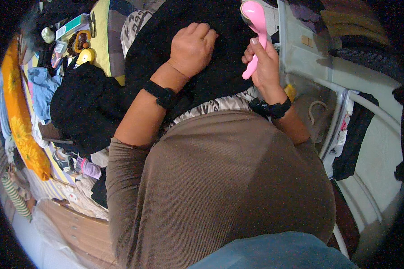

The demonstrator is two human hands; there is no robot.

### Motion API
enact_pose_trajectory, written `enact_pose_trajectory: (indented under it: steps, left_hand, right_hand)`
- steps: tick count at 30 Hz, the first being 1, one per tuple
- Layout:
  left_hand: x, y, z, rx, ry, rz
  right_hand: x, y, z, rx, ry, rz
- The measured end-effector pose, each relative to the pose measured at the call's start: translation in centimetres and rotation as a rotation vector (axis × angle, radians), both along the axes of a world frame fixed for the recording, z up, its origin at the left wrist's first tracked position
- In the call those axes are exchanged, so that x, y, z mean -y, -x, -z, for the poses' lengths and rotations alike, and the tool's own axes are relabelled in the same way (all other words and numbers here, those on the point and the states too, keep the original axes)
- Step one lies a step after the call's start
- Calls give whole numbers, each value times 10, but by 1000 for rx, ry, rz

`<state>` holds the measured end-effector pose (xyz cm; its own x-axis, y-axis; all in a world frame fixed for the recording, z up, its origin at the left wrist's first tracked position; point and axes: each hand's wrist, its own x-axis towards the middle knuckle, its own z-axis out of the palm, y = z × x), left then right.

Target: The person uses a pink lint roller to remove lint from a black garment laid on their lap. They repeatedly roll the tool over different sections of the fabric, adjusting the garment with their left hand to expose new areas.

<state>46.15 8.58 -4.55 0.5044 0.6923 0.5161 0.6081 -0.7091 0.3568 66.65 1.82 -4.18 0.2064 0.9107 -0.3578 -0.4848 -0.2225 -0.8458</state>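
Observation:
A black cloth or garment (229, 64) lies spread over the lap, on top of patterned white fabric (205, 107). My left hand (193, 48) rests on it palm down with curled fingers; whether it pinches any cloth is hidden. My right hand (263, 65), at the cloth's right edge, is closed around the handle of a pink handheld tool (258, 16), possibly a fabric shaver. Its rounded head points up and away, with a shiny rim on its left side. Both wrists wear black bands.
At left, a bed with a striped cover (101, 40) holds a green-and-white box (72, 26), brown beads (72, 43), a yellow round item (86, 56), blue cloth (43, 89) and black clothing (84, 107). A white-framed rack or rail (338, 89) stands close on the right, with black cloth (353, 141) over it.

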Motion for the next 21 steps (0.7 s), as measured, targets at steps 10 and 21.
enact_pose_trajectory:
  steps: [10, 21]
  left_hand:
    - [-12, 14, 0, 1025, 947, -233]
    - [-15, -11, -13, -30, 173, -69]
  right_hand:
    - [1, -1, 2, -20, -11, 7]
    - [0, -2, 4, -30, -3, 14]
